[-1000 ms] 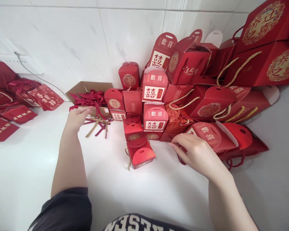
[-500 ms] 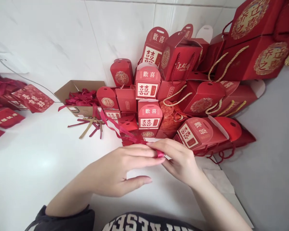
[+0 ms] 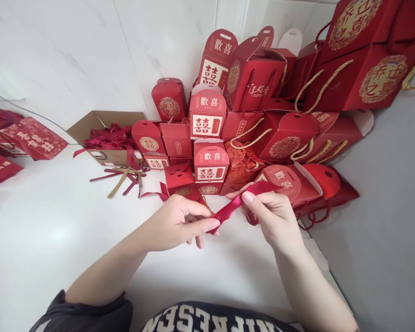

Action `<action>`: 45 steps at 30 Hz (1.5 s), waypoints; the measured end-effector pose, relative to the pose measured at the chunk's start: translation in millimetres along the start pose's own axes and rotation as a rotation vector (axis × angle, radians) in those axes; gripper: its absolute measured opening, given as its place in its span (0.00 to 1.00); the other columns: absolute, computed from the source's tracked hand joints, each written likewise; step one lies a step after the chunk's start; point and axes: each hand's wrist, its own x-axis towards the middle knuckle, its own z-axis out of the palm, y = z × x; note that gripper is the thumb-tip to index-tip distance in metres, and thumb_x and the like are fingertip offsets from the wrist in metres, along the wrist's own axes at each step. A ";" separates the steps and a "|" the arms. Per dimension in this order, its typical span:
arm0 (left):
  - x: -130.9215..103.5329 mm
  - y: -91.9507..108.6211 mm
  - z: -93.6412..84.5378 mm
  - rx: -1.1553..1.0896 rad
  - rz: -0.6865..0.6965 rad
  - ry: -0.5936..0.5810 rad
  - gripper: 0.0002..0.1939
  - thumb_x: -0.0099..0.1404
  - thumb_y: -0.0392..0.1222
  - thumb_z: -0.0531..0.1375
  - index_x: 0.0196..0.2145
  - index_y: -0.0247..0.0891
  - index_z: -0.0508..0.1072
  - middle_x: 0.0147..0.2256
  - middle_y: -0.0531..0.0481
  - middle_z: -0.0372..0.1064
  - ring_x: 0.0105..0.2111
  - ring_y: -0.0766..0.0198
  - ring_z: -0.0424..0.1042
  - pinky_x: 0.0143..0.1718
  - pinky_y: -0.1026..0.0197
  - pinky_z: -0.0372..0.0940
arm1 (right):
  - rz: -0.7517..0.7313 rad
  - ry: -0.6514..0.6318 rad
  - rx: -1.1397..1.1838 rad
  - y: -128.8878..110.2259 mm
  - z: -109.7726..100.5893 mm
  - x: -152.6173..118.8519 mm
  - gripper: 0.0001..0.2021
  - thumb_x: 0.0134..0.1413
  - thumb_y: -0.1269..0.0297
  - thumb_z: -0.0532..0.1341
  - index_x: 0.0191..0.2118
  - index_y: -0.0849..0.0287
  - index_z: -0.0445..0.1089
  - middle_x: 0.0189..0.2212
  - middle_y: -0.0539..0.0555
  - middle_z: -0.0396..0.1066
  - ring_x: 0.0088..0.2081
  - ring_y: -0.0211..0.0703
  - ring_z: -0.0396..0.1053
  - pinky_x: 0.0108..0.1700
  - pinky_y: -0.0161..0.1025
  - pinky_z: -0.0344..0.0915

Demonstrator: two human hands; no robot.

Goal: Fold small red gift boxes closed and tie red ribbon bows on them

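Note:
A dark pink satin ribbon (image 3: 228,210) is stretched between my two hands above the white table. My left hand (image 3: 185,221) pinches its lower left end between thumb and fingers. Higher up on the right, my right hand (image 3: 273,212) grips the ribbon with the thumb on top, and a loose piece points toward the boxes. Another stretch of ribbon (image 3: 157,192) shows behind my left hand; whether it joins the held piece is hidden. Just beyond my hands stands a small red gift box (image 3: 210,161) with white label and gold-white lettering.
Red gift boxes with rope handles (image 3: 256,83) are piled against the tiled wall. An open cardboard box (image 3: 119,159) holds tangled ribbons, with cut strips (image 3: 126,177) lying before it. More red boxes (image 3: 38,138) sit at far left. A grey wall (image 3: 383,230) borders the right.
The ribbon was wrapped round my left fingers, with my right hand at their tips. Now it is off them and drawn out between both hands, my right hand farther right. The view shifted slightly.

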 end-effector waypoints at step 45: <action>8.9 -7.4 -0.1 -0.256 -0.013 -0.422 0.10 0.61 0.46 0.64 0.34 0.35 0.73 0.22 0.52 0.68 0.20 0.70 0.65 0.23 0.67 0.63 | -0.221 -0.007 0.014 -23.2 -17.6 -10.1 0.16 0.62 0.45 0.47 0.30 0.50 0.53 0.18 0.46 0.46 0.18 0.44 0.55 0.25 0.44 0.63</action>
